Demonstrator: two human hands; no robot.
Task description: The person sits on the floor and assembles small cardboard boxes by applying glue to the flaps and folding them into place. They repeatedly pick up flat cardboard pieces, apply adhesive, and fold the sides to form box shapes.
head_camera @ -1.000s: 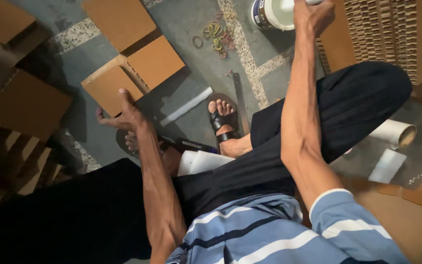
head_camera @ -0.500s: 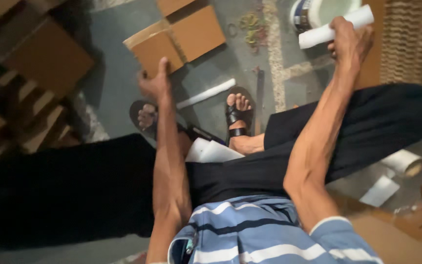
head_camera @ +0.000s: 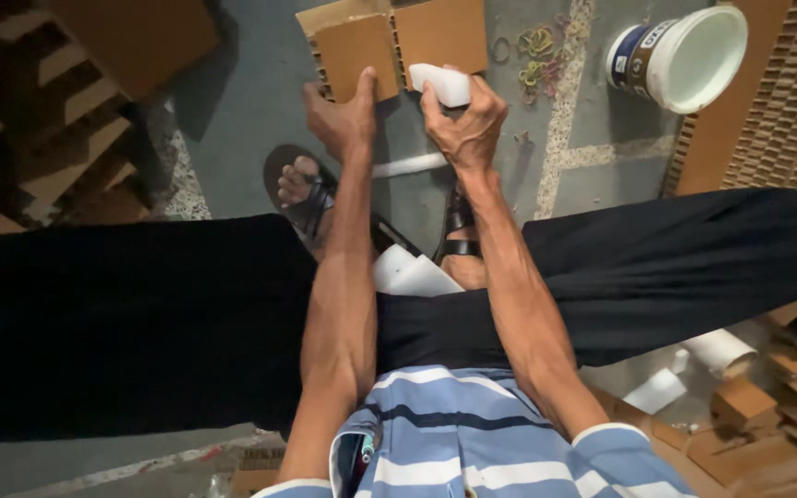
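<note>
I sit on the floor with my legs apart, in black trousers and sandals. My left hand (head_camera: 343, 112) reaches forward, fingers apart, with its fingertips on a corrugated cardboard piece (head_camera: 352, 46) that lies flat on the grey floor. My right hand (head_camera: 463, 124) is closed around a white roll (head_camera: 440, 83) and holds it just above the floor, beside a second cardboard piece (head_camera: 440, 32). A white strip (head_camera: 408, 166) lies on the floor between my feet.
A white bucket (head_camera: 684, 55) lies tilted at the upper right. Coloured rubber bands (head_camera: 537, 51) are scattered near it. Stacks of corrugated cardboard stand at the right (head_camera: 777, 101) and left (head_camera: 39, 129). White paper rolls (head_camera: 717, 350) lie by my right leg.
My right hand came down from the bucket with the white roll to the cardboard in front of me. My left hand stayed on the cardboard piece. The view tilted forward.
</note>
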